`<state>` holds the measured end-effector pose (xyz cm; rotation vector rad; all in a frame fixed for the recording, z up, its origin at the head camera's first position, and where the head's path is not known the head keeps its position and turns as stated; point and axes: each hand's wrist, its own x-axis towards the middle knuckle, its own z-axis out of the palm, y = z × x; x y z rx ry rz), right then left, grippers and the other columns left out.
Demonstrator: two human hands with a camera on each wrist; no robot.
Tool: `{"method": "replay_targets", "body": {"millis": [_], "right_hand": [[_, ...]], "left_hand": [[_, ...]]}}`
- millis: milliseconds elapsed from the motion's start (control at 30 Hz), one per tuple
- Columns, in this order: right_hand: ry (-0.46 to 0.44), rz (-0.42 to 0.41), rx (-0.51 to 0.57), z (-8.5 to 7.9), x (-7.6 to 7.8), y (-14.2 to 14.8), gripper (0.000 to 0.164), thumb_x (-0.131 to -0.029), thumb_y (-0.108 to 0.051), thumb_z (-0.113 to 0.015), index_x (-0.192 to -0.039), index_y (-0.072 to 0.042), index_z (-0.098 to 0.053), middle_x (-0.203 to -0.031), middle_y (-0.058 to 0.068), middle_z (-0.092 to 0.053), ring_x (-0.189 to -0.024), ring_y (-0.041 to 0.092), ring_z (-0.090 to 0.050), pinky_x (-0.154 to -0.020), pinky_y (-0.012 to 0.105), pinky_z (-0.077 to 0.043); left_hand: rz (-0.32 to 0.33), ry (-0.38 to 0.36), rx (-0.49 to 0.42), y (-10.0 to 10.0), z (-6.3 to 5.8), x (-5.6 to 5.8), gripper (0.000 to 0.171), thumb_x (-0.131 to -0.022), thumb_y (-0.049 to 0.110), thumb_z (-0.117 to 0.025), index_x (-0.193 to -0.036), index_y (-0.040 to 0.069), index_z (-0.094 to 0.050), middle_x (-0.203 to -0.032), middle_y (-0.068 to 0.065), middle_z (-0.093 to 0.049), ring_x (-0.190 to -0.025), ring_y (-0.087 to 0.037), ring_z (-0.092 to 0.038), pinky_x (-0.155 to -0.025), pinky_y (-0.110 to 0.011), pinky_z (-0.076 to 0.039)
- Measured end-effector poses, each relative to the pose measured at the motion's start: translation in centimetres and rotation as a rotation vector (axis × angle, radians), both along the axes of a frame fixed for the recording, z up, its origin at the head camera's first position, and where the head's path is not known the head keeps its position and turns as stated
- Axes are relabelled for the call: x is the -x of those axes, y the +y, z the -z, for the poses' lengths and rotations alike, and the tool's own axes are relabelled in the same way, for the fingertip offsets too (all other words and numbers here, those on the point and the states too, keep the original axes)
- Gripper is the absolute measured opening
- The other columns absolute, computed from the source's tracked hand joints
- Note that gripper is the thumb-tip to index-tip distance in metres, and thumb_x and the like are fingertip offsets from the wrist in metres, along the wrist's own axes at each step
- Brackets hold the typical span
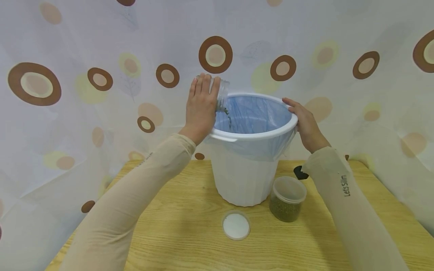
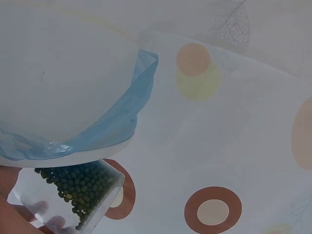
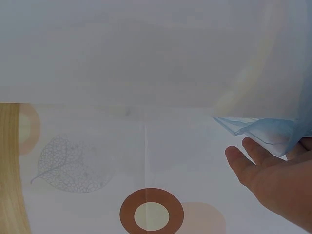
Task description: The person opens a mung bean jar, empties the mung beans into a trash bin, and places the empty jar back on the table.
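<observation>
One clear jar [image 1: 223, 93] (tipped), fingers of your left hand [image 1: 201, 111] curled round it, beans [image 1: 226, 111] falling into the bin [image 1: 245, 169], your right hand [image 1: 306, 126] at its rim [image 1: 261, 135], visible fingers slightly spread

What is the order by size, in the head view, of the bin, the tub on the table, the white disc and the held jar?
Largest to smallest:
1. bin
2. tub
3. white disc
Not ranked: jar, because the left hand hides part of it.

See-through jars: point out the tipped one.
The jar in the left hand, tilted, spilling green beans into the bin; the other jar stands upright on the table.
</observation>
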<state>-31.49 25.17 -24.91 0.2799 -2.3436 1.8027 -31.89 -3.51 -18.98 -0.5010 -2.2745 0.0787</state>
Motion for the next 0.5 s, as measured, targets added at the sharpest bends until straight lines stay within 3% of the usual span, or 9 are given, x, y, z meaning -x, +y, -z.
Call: {"method": "replay_targets", "body": {"millis": [500], "right_hand": [[0.019, 0.002, -0.022, 0.02, -0.19, 0.0, 0.053, -0.102, -0.038, -0.024, -0.153, -0.022, -0.027, -0.158, 0.003, -0.023, -0.141, 0.031, -0.024, -0.113, 0.055, -0.017]], "left_hand": [[0.014, 0.014, 0.006, 0.05, 0.04, -0.07, 0.065, -0.083, -0.004, -0.06, -0.143, 0.006, -0.036, -0.144, -0.018, -0.034, -0.141, -0.033, -0.024, -0.118, -0.037, -0.006]]}}
